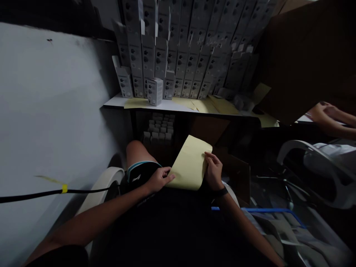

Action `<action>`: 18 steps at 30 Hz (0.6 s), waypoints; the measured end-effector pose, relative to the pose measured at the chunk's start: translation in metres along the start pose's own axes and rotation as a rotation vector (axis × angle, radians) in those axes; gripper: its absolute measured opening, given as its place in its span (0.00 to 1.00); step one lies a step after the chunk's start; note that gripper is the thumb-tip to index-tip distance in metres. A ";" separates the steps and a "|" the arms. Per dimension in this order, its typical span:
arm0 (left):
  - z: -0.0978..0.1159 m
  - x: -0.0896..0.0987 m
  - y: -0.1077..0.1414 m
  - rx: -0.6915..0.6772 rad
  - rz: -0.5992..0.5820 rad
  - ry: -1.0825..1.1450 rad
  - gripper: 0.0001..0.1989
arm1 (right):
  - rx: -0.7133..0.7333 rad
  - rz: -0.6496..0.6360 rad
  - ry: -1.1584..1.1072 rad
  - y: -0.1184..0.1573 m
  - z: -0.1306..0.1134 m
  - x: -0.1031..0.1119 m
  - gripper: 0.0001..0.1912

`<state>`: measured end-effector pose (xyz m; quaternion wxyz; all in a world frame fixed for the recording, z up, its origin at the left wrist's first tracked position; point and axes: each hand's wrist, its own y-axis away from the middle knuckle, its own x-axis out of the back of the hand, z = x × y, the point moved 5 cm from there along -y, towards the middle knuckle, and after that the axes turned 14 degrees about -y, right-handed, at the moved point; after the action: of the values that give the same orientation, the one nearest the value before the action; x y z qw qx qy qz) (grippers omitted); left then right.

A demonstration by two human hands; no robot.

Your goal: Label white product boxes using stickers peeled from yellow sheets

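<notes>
A pale yellow sheet of paper (191, 163) is held over my lap, tilted and slightly curved. My left hand (160, 179) grips its lower left edge between thumb and fingers. On the opposite side, my right hand (213, 168) pinches the right edge near the upper corner. No print can be made out on the side facing me. Beyond the sheet, a small white box (155, 91) stands upright at the front of the table, apart from both hands.
Rows of similar boxes (182, 70) are stacked along the table (180, 106), with yellow sheets (222, 105) lying in front. A large brown cardboard box (300, 63) juts in at right. Another person's hands (322, 111) show beyond it. A cable (41, 194) runs along the left.
</notes>
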<state>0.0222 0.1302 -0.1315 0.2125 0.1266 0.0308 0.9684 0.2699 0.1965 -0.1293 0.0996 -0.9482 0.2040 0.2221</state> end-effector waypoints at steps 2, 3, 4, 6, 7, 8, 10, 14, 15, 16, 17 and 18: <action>0.000 0.007 -0.002 0.016 0.060 0.023 0.28 | -0.003 -0.011 0.016 -0.006 0.004 0.003 0.18; 0.000 0.011 -0.003 0.020 0.087 0.028 0.29 | -0.006 -0.016 0.021 -0.008 0.006 0.004 0.18; 0.000 0.014 -0.003 0.025 0.107 0.028 0.31 | -0.008 -0.018 0.023 -0.010 0.007 0.005 0.18; -0.001 0.019 -0.004 0.035 0.106 0.013 0.36 | -0.011 -0.010 0.024 -0.015 0.010 0.008 0.18; -0.003 0.019 -0.005 0.041 0.080 0.005 0.39 | -0.010 0.001 0.024 -0.017 0.011 0.010 0.18; -0.004 0.017 -0.005 0.048 0.039 0.005 0.42 | -0.008 0.015 0.025 -0.020 0.012 0.012 0.18; -0.008 0.011 -0.006 0.052 -0.054 0.030 0.44 | -0.003 0.046 0.032 -0.025 0.015 0.019 0.19; -0.011 0.000 -0.005 0.027 -0.148 0.098 0.37 | -0.009 0.091 0.053 -0.034 0.019 0.031 0.20; -0.012 -0.001 -0.005 0.027 -0.147 0.100 0.36 | -0.012 0.096 0.057 -0.036 0.020 0.032 0.20; -0.012 -0.001 -0.005 0.031 -0.142 0.098 0.37 | -0.014 0.099 0.061 -0.038 0.021 0.034 0.21; -0.013 -0.001 -0.005 0.038 -0.136 0.089 0.37 | -0.016 0.100 0.066 -0.040 0.021 0.034 0.21; -0.013 0.000 -0.005 0.045 -0.128 0.081 0.38 | -0.018 0.101 0.070 -0.041 0.021 0.034 0.22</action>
<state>0.0212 0.1344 -0.1444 0.2698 0.0900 0.0690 0.9562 0.3076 0.2278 -0.1600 0.0724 -0.9448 0.2529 0.1952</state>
